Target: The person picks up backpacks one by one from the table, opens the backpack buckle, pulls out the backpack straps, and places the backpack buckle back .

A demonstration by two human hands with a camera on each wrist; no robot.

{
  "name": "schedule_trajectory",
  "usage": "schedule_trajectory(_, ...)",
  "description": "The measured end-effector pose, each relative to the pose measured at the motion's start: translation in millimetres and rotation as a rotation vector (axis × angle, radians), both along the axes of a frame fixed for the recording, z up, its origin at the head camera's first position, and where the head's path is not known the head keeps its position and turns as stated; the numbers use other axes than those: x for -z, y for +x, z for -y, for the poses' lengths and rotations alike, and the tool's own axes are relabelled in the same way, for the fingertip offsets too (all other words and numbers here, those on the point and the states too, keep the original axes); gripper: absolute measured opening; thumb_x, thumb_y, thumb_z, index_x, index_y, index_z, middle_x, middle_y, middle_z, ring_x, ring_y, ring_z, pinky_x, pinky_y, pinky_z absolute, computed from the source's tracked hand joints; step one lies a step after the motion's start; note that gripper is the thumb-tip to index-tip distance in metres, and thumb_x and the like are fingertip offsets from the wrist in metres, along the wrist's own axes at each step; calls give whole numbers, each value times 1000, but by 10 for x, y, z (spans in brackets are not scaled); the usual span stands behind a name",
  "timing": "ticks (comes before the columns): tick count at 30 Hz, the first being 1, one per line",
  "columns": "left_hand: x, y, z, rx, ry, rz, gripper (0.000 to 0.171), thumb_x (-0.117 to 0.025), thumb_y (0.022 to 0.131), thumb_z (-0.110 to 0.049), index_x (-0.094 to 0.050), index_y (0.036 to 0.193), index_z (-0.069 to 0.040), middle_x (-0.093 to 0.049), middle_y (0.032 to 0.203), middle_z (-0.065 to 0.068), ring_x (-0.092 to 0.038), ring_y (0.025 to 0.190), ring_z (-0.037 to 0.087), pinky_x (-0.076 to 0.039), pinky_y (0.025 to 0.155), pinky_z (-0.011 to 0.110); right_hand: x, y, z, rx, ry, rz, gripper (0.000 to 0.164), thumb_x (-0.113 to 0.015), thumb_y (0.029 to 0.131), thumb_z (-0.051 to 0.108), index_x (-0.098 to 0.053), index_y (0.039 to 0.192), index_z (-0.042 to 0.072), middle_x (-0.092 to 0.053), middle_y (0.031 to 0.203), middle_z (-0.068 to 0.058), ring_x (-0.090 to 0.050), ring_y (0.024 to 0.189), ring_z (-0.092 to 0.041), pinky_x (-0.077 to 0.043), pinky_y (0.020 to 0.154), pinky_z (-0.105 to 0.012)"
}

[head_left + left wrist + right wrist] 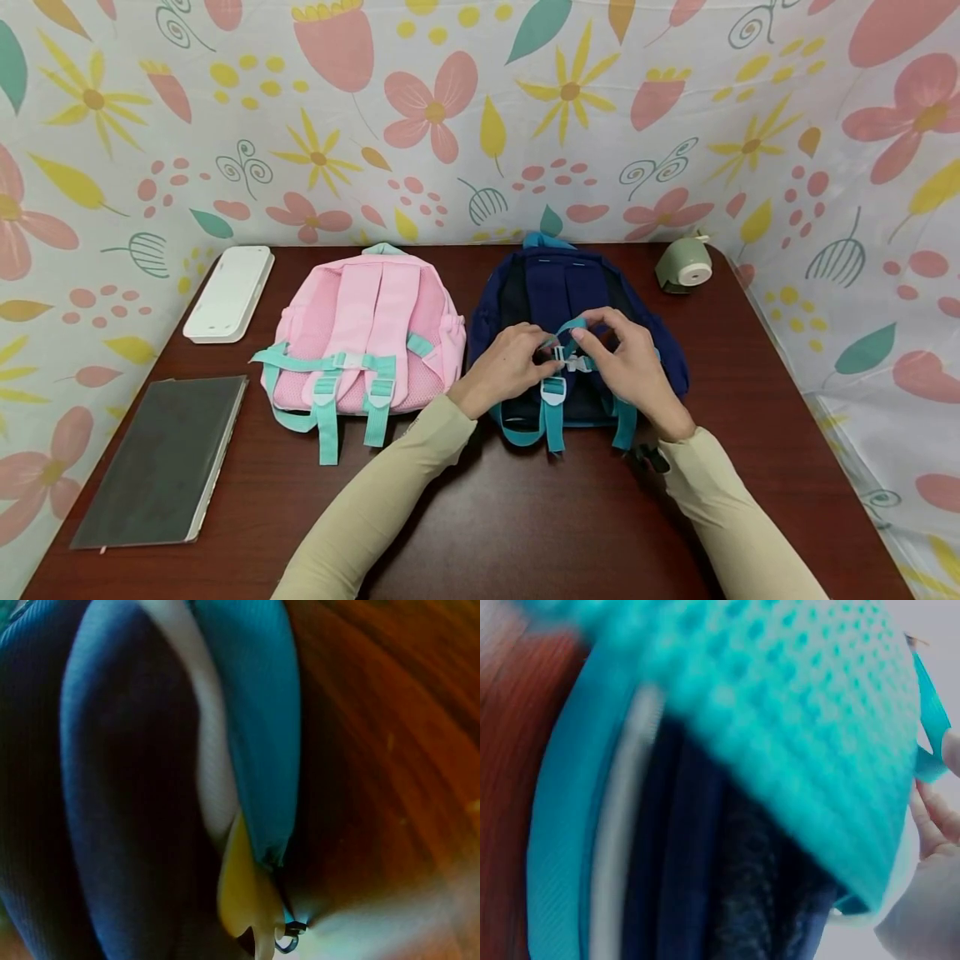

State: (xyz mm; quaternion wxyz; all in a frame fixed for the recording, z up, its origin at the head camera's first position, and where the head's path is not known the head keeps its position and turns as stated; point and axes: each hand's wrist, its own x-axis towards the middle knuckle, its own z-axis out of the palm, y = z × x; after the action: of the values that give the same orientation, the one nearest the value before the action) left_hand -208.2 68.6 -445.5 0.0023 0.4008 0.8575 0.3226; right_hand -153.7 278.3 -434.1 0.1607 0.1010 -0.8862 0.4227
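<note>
A navy backpack (495,308) with teal straps lies on the table, strap side up. Over its middle, my right hand (633,362) pinches a teal strap (573,325) that loops up between both hands; the strap and fingertips also show at the right edge of the right wrist view. My left hand (510,367) has thumb and fingers closed on the strap's white buckle (577,363). Just below the left fingertips sits a white strap adjuster (553,390). To the left lies a pink backpack (352,325) with mint straps, its strap across the front.
A dark-covered notebook (165,462) lies at the table's left, with a white case (228,296) behind it. At the back right stands a green pencil sharpener (684,263). Floral cloth (435,192) rises along the back and both sides of the brown table (495,533).
</note>
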Motion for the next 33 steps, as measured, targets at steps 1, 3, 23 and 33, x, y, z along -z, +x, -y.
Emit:
schedule_trajectory(1,3,-1,-1,-4,-2,-1,21,-79,102,-21,-79,112,-3,-76,100,9,-69,94,21,-55,79,28,-5,2,-4,3,-3,19,23,-66,109,11,-71,129,2,-74,115,-20,-60,82,-5,-47,65,-23)
schedule_trajectory(3,6,-3,-2,-10,4,1,21,-80,101,-22,-80,112,-3,-77,100,9,-70,95,21,-56,80,28,-14,1,-13,-4,-8,59,24,-62,112,15,-69,131,2,-75,117,-20,-60,82,-5,-47,65,-23)
schedule_trajectory(23,7,-25,14,-25,100,23,17,-79,102,-21,-81,110,-6,-83,102,8,-77,94,21,-59,81,26,33,-37,-11,-125,179,197,36,-80,100,12,-71,134,3,-75,126,-19,-66,112,-33,-50,87,-41)
schedule_trajectory(33,71,-68,23,-38,187,-18,21,-79,102,-23,-81,112,-4,-78,103,9,-72,98,22,-59,82,28,47,-67,-5,-110,189,211,35,-82,97,9,-71,129,2,-75,121,-20,-65,99,-30,-47,76,-31)
